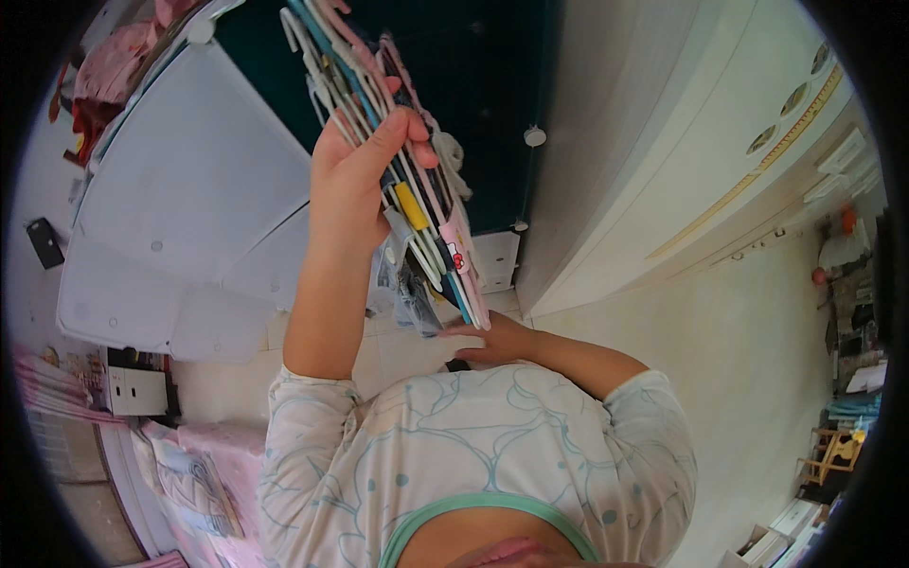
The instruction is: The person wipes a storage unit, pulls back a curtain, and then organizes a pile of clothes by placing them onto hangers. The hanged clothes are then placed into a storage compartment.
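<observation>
My left hand (365,170) is raised in front of me, its fingers wrapped round a thick bundle of clothes hangers (412,180). The hangers are white, pink and blue, with hooks at the upper end. A yellow tag (410,205) and a pink piece with a small cartoon figure (453,248) sit on the bundle. Grey-blue clothes (407,293) hang below it, mostly hidden by the hangers. Down by the lower end of the bundle, my right hand (492,339) reaches in with fingers stretched toward the clothes; whether it touches them I cannot tell.
Left of the bundle stands a white panelled cabinet door (189,180), with a dark green compartment (483,95) behind the hangers. A pale wardrobe side (615,123) rises on the right. Pink clothes (118,66) lie at the upper left, and a pink-covered bed (222,445) is at the lower left.
</observation>
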`<state>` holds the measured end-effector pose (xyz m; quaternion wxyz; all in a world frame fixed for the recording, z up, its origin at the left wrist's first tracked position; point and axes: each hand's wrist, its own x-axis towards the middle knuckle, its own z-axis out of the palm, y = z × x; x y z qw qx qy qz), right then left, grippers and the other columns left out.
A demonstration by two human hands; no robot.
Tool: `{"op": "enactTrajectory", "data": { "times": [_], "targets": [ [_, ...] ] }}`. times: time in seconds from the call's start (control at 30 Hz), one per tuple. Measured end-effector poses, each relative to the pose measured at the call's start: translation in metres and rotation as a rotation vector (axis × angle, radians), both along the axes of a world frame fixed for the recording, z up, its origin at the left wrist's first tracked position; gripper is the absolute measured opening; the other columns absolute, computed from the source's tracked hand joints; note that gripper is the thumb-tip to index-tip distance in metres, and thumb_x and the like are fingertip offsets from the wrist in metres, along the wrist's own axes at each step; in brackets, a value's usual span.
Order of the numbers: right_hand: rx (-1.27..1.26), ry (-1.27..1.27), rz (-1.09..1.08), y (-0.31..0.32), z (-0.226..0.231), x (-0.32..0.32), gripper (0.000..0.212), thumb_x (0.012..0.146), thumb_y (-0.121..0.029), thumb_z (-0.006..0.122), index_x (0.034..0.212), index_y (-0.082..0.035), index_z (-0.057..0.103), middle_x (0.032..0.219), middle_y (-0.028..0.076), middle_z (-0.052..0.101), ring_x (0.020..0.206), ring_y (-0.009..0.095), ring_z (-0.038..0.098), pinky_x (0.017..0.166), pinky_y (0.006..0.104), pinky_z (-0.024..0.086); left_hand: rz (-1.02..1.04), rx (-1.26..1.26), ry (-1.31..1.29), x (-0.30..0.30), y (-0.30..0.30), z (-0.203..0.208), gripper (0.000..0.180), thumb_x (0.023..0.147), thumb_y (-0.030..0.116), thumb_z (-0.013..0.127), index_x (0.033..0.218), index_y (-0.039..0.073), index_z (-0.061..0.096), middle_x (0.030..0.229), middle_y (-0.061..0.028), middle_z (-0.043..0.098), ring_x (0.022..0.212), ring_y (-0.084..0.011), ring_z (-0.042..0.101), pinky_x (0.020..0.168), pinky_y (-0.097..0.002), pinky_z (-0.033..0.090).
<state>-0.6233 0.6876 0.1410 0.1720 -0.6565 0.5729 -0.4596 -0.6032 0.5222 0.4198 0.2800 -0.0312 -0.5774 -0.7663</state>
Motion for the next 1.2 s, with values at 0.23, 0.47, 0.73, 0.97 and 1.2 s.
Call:
{"op": "enactTrajectory", "data": {
  "times": [0.23,0.47,0.73,0.97,1.2],
  "targets": [
    [0.146,-0.308,-0.263,-0.136,-0.058,-0.090,0.050,0.093,-0.033,0.047,0.132,-0.005,0.038,0.130,0.013,0.042,0.112,0.022,0.042,0.095,0.0293,0.035,0.000,-0.054,-0.062,-0.037,-0.016,-0.011,0.038,0.087,0.009,0.056,0.119,0.001,0.039,0.078,-0.0081,0.056,0.066,-0.0155,0.057,0.062,-0.0264,0.048],
    [-0.430,-0.154,-0.582,-0.176,0.063,-0.193,0.046,0.084,-0.027,0.058,0.122,-0.004,0.047,0.110,0.014,0.056,0.092,0.029,0.056,0.080,0.0359,0.045,-0.015,-0.085,-0.017,-0.118,-0.054,-0.051,0.035,0.088,0.004,0.052,0.119,0.000,0.037,0.079,-0.0090,0.056,0.068,-0.0171,0.057,0.064,-0.0286,0.047],
    [0.962,0.465,-0.746,-0.137,0.152,-0.193,0.029,0.089,-0.024,0.049,0.112,-0.009,0.057,0.104,0.015,0.061,0.098,0.028,0.059,0.083,0.0408,0.047,-0.086,-0.221,-0.032,-0.179,-0.114,-0.042,0.030,0.088,0.007,0.054,0.116,0.001,0.045,0.080,-0.0077,0.057,0.071,-0.0167,0.057,0.068,-0.0294,0.048],
    [-0.303,0.544,-1.280,-0.160,0.257,-0.267,0.027,0.089,-0.012,0.047,0.114,-0.005,0.056,0.103,0.016,0.061,0.095,0.029,0.059,0.081,0.0381,0.048,-0.206,-0.302,-0.059,-0.201,-0.140,-0.018,0.013,0.087,0.012,0.057,0.098,0.004,0.055,0.078,-0.0047,0.059,0.070,-0.0128,0.056,0.065,-0.0266,0.047],
    [-0.878,0.732,-0.966,-0.236,0.294,-0.355,0.025,0.084,-0.011,0.050,0.108,-0.005,0.056,0.099,0.016,0.059,0.090,0.033,0.057,0.078,0.0408,0.047,-0.242,-0.288,-0.070,-0.228,-0.156,-0.011,0.020,0.086,0.011,0.058,0.104,0.004,0.051,0.078,-0.0059,0.058,0.068,-0.0136,0.057,0.066,-0.0271,0.049]
  ]
}}
